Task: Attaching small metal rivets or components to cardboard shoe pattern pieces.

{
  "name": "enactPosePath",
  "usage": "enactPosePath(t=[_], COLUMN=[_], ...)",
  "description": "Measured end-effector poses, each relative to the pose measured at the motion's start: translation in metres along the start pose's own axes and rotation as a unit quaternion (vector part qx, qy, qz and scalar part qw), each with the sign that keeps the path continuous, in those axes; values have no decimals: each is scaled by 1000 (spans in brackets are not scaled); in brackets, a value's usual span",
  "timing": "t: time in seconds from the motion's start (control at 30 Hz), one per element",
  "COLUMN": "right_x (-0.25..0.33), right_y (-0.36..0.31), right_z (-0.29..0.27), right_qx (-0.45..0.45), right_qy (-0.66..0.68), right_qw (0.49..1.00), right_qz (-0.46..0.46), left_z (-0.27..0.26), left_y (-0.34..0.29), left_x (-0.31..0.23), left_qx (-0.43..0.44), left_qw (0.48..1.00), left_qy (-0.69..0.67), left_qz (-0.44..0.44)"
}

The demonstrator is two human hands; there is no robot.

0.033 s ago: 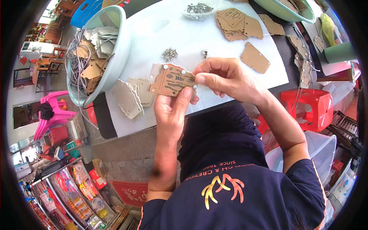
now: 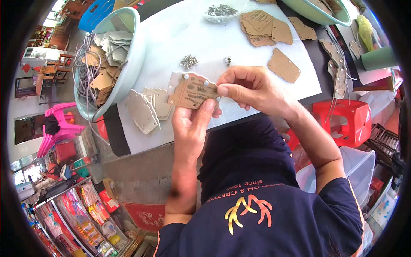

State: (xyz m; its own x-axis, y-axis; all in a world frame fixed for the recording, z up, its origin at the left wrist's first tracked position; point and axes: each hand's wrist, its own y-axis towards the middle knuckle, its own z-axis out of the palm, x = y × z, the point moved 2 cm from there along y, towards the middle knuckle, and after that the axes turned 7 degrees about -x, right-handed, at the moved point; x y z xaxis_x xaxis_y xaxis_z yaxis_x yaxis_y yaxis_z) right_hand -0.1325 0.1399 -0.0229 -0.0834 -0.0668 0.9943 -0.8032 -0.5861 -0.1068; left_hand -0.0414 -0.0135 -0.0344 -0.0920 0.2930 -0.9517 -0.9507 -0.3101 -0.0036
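My left hand [image 2: 195,122] pinches a brown printed cardboard tag [image 2: 195,91] by its lower edge, thumb on top. Round metal studs show along the tag's wavy upper edge and at its right side. At that right side my right hand [image 2: 259,88] has thumb and index finger pressed together. What they hold, if anything, is hidden. Just beyond the tag lie a small heap of metal studs [image 2: 188,62] and a few loose studs [image 2: 227,61]. Grey-backed cardboard tags [image 2: 142,111] are stacked left of my left hand.
A pale green basin [image 2: 136,55] with tags and grey cords stands at left. At the back, a clear bowl [image 2: 207,16] holds studs. Brown tags [image 2: 259,23] and a single tag [image 2: 284,65] lie on the white sheet [image 2: 167,38]. A red stool [image 2: 346,124] stands at right.
The tag has tipped slightly in my left hand, so its printed face catches more light. Both hands keep nearly the same place.
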Motion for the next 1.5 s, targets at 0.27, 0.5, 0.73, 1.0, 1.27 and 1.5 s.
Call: enactPosePath(t=[0.27, 0.5, 0.73, 1.0, 1.27, 1.5], right_x=[6, 27, 51, 64, 28, 26], right_y=[-12, -17, -12, 10, 26, 33], right_z=[8, -13, -67, -154, -151, -168], right_qx=[5, 61, -43, -264, -240, -204], right_qy=[66, -128, -24, 183, -544, -542], right_qw=[998, 982, 998, 944, 792, 814], right_qz=[-10, -127, -33, -80, -140, -40], left_z=[-2, 7, 17, 6, 3, 1], left_y=[-2, -12, -3, -4, -3, -3], left_x=[-1, -4, -4, -2, -3, -1], left_qx=[-8, 41, 87, 18, 32, 43], left_qw=[997, 996, 992, 990, 987, 987], left_qy=[43, 63, 88, 137, 156, 157], left_qz=[-70, -45, -38, -14, -1, 8])
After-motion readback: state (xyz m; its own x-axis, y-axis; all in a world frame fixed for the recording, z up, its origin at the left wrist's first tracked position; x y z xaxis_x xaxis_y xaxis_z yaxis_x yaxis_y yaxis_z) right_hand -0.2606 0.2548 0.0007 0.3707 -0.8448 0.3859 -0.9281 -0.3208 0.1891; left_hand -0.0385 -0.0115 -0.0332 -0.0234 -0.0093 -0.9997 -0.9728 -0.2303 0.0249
